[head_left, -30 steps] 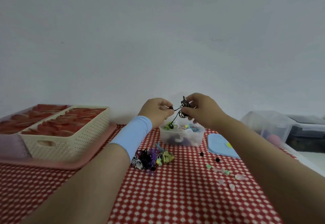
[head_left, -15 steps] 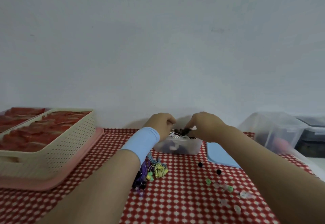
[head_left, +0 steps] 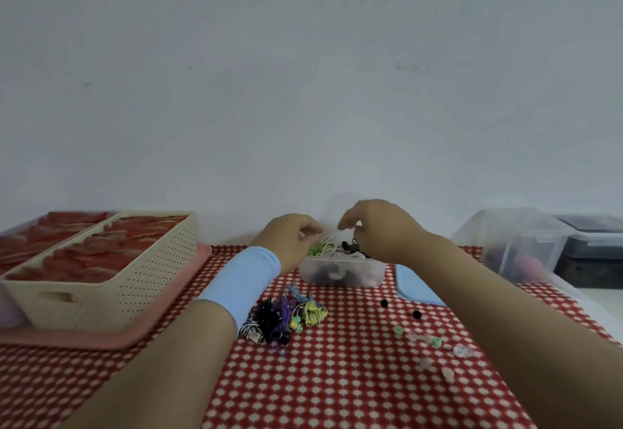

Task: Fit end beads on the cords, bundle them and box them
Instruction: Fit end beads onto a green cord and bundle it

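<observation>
Both hands over the clear box (head_left: 342, 273), centre frame. Right hand (head_left: 381, 230) loose, holding nothing. Left hand (head_left: 290, 240) curled at the box's left rim, can't tell if it grips anything. Bundled cords (head_left: 332, 250) already boxed. Remaining, I'd say: cord pile (head_left: 286, 317) lower centre, loose beads (head_left: 424, 339) to its right.

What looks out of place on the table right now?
Loose beads lie scattered across the checked cloth right of the cord bundles, not in any container: two black, some green and pale. Cords also heap above the rim of the small clear box. Nothing looks damaged.
</observation>
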{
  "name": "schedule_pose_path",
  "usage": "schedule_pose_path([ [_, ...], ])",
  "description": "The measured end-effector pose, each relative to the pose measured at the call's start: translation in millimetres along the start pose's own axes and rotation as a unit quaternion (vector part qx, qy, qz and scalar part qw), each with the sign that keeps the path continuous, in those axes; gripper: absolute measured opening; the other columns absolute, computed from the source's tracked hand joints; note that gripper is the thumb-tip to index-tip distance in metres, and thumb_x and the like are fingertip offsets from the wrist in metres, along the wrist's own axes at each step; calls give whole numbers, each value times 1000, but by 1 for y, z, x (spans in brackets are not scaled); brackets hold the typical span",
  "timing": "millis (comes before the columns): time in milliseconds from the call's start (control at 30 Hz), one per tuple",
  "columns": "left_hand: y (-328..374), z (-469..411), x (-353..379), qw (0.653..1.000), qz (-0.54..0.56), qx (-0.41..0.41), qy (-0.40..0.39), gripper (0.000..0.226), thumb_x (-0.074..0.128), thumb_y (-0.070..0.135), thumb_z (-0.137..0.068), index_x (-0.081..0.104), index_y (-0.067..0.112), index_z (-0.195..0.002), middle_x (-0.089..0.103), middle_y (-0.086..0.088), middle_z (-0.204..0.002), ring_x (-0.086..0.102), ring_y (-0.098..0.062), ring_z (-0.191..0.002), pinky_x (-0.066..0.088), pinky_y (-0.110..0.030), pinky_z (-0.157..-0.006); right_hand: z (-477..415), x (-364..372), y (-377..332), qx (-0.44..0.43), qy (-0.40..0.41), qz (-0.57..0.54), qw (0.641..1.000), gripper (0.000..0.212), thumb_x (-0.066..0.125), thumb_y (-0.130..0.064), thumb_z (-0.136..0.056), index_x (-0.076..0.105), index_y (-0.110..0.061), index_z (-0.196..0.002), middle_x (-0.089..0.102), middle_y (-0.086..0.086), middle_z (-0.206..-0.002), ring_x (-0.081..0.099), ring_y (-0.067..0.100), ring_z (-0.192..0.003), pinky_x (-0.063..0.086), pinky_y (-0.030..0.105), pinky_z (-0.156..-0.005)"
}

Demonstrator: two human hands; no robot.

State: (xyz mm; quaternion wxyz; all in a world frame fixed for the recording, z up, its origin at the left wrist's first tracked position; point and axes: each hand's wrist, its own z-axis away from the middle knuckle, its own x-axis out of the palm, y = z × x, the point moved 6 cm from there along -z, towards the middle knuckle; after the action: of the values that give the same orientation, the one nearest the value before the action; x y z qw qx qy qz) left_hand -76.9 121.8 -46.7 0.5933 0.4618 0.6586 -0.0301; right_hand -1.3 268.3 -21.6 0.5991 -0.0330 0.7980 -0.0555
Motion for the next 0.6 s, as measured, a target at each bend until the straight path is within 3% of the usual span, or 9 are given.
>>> schedule_pose_path([
  [167,-21,37,-4,998,-35,-41,-39,22,56,22,-92,68,30,-109,68,9,-112,58,-7,-94,44,-23,-86,18,28,-63,-29,-95,-84,991,25,61,-17,-91,79,-30,-101,75,-11,-106,66,10,-96,56,34,-92],
  [233,-28,50,1,997,-28,-51,-58,23,60,20,-91,69,28,-110,68,9,-114,60,-7,-98,44,-21,-88,26,46,-72,-27,-142,-60,988,21,69,-26,-86,78,-33,-103,75,-13,-103,68,11,-96,58,36,-90],
  [300,-34,63,5,996,-8,-64,-65,24,63,19,-91,67,28,-112,67,10,-113,60,-7,-100,46,-22,-92,35,60,-77,-28,-172,-30,984,30,77,-31,-81,75,-35,-111,72,-13,-109,66,13,-102,57,36,-91],
  [467,-42,81,15,995,13,-84,-61,29,63,19,-93,62,29,-120,63,8,-120,59,-9,-102,46,-23,-92,44,70,-72,-4,-130,-23,991,31,73,-34,-85,72,-36,-116,69,-10,-110,63,15,-100,56,35,-88],
  [600,-27,84,4,999,-15,-46,14,27,54,20,-98,63,28,-122,55,6,-128,53,-12,-116,42,-30,-104,52,59,-60,8,-93,-128,987,31,61,-32,-92,71,-28,-121,71,-8,-116,63,11,-103,51,30,-91],
])
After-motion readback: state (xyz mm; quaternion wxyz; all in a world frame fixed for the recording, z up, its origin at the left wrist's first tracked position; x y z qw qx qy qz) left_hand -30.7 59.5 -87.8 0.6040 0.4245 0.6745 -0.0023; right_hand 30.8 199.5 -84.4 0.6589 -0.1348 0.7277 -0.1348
